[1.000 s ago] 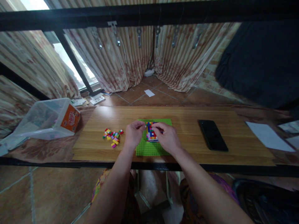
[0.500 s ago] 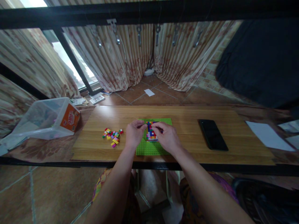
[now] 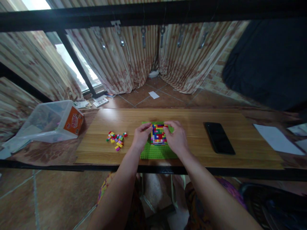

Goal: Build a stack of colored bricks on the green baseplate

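A multicoloured toy-brick build (image 3: 158,134) sits on a green studded baseplate (image 3: 153,153) in front of me. My left hand (image 3: 142,135) is at the build's left side, its thumb and forefinger closed against the upper left edge. Across from it, my right hand (image 3: 177,135) has thumb and fingers bent around the upper right edge. Both hands touch the build and partly cover its sides. Left of my left hand lies a loose pile of small coloured bricks (image 3: 117,139) on the wooden board (image 3: 100,118).
A black phone (image 3: 219,138) lies on the board to the right, with white paper (image 3: 275,137) beyond it. At far left stands a clear plastic tub (image 3: 50,121) with an orange label. A dark bar (image 3: 153,12) with hanging hooks crosses above.
My right hand has moved right, from over the build to its right edge, uncovering the middle. The left hand stays at the left edge, nearly unmoved. The view has shifted slightly.
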`<state>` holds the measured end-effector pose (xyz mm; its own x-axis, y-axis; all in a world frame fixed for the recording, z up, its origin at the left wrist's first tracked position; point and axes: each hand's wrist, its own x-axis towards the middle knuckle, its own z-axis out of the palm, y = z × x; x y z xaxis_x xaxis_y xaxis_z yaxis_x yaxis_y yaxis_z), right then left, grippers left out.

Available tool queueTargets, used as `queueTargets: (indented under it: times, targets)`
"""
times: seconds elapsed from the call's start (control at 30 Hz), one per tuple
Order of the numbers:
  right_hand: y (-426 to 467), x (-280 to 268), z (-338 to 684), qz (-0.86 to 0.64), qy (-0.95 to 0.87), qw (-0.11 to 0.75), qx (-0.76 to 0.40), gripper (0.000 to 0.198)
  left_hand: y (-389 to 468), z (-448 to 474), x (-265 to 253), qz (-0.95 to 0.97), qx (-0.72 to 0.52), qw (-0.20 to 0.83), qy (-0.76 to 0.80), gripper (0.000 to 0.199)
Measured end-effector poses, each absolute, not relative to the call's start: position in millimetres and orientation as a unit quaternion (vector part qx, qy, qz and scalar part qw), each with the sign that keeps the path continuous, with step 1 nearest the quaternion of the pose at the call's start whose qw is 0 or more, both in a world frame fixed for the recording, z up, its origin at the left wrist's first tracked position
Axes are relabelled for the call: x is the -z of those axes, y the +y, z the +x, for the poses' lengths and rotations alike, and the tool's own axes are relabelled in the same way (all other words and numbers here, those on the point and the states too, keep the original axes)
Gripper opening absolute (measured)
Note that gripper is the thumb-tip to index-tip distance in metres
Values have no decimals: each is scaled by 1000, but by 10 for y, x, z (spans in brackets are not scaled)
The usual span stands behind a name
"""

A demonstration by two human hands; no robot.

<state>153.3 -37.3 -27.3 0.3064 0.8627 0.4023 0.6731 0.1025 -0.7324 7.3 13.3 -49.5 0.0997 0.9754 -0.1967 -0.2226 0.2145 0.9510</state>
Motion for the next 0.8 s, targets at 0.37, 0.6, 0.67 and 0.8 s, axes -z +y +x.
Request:
queueTargets:
  times: [0.37,0.6,0.67,0.8]
  targets:
    - [-335,432,1510,-693,-560,425,-161,30,158,108,479,371,-475,658,452,31]
    - [-349,407,1501,-698,-559,417,-165,32,148,111,479,380,-485,651,444,28]
    - [-349,417,1517,-692,-566,418,-160,32,135,101,485,392,-479,652,437,28]
    - [-345,433,1547,-688,-579,408,-157,34,117,69,485,409,-469,652,432,30]
